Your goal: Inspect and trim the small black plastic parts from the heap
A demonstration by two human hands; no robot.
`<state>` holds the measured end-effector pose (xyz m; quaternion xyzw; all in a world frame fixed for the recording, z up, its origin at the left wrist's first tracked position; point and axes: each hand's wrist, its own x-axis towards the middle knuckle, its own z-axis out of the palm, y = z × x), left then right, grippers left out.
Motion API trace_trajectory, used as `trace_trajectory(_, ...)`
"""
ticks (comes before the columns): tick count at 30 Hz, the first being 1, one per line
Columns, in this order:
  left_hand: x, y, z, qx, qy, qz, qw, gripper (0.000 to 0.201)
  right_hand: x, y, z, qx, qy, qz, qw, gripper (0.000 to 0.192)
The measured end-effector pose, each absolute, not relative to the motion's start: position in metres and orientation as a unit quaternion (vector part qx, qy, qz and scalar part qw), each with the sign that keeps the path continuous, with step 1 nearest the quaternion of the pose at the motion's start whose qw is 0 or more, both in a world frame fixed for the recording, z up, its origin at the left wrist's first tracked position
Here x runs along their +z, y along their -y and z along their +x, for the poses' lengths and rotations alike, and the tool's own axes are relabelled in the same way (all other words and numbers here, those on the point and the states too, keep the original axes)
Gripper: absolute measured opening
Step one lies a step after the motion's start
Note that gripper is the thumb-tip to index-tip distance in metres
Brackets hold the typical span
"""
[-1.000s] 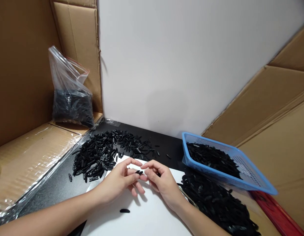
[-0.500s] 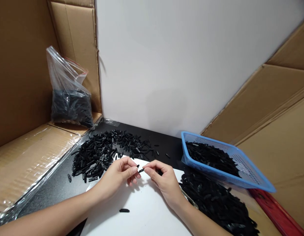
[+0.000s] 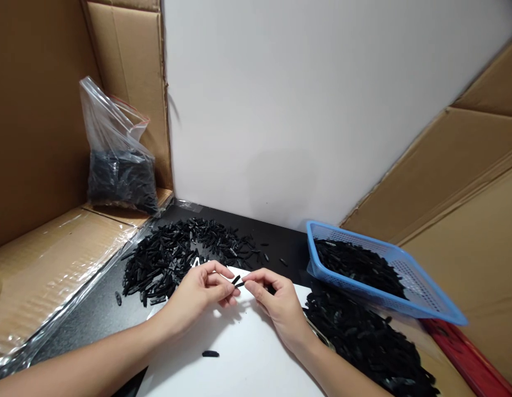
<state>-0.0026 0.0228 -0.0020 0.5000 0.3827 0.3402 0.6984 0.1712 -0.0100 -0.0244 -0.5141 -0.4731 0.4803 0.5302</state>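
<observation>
Over a white sheet (image 3: 243,342), my left hand (image 3: 212,288) pinches a small slim black piece (image 3: 236,279) between thumb and fingers. My right hand (image 3: 275,298) is closed too, gripping the end of a second slim black strip (image 3: 240,285) whose other end reaches my left fingertips. The two pieces meet or cross at a slant; whether they are joined is too small to tell. Something dark shows in the curl of my right fingers, mostly hidden. One loose black piece (image 3: 210,354) lies on the sheet below my hands.
Small black pieces form a heap (image 3: 156,264) at the left and a larger pile (image 3: 367,342) at the right. A blue basket (image 3: 425,306) holds more. A clear zip bag (image 3: 119,165) of dark pieces leans on cardboard. A red bar (image 3: 463,353) lies at the right.
The pieces between my fingertips have turned: the small holes seen in one before no longer show, and the left one sticks out further. My hands stay nearly in place.
</observation>
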Motion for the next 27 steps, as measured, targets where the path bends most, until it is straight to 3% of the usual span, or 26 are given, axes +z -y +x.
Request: trace_trajectory(27,0.001,-0.022,-0.005,0.35,-0.419,0.542,0.639,0.018,-0.035,0.005,0.172,0.564,0.404,-0.453,0.56,0.029)
